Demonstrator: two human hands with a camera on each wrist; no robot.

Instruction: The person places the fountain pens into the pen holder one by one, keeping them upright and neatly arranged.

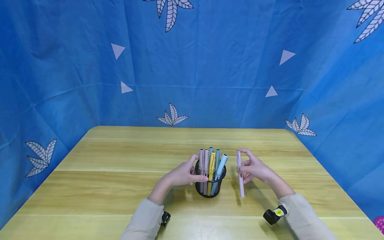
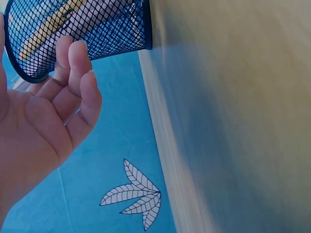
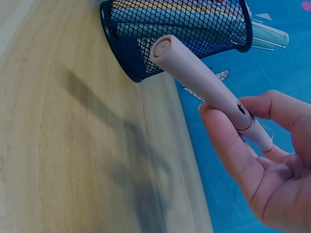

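A black mesh pen holder (image 1: 222, 180) stands on the table with several capped pens upright in it, among them a yellow pen (image 1: 211, 163), a light blue pen (image 1: 222, 164) and mauve ones. My left hand (image 1: 183, 173) grips its left side near the rim, thumb across the front and index finger behind; the other fingers curl beside the mesh (image 2: 112, 34) in the left wrist view. To the right of the holder, my right hand (image 1: 255, 170) pinches a pale pink pen (image 1: 241, 183) between thumb and fingers. The pen hangs nearly upright above the table, one end down, as its shadow shows.
The wooden table (image 1: 120, 160) carries the holder near its middle. A blue cloth (image 1: 195, 66) with white leaf prints and triangles hangs behind and at both sides. Black wrist cameras (image 1: 271, 216) are strapped at both cuffs. A pink object (image 1: 379, 223) shows at the right edge.
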